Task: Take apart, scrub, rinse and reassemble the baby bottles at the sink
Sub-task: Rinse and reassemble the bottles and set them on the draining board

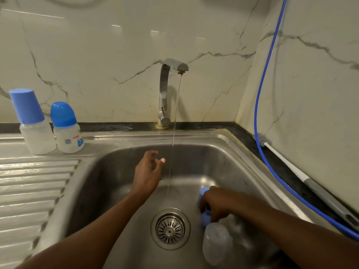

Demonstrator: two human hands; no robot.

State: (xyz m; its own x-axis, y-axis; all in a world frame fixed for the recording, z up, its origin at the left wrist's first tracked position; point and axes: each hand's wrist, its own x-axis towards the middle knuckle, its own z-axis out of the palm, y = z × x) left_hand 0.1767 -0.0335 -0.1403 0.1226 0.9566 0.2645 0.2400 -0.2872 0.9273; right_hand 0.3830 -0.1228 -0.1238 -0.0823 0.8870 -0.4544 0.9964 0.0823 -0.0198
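The taller frosted plastic baby bottle (37, 137) is wearing a plain mid-blue tapered cap over a cloudy white body. The shorter frosted plastic baby bottle (68, 140) is wearing a brighter blue domed cap, its body carrying small blue and red print. The cream marble-look wall (97, 55) is showing thin grey veins branching across it. The grey stainless steel sink (116, 171) is gleaming dull silver, its drainboard running in raised ribs and its round drain strainer (170, 229) showing a ring of radial slots. In the basin, pale blue plastic bottle parts (204, 193) are peeking out by a cloudy white bottle body (216, 243). The tabletop (213, 126) is showing as a mottled black strip, with a bright blue hose (257, 94) and a white-handled brush with grey bristles (285, 160) standing out against it
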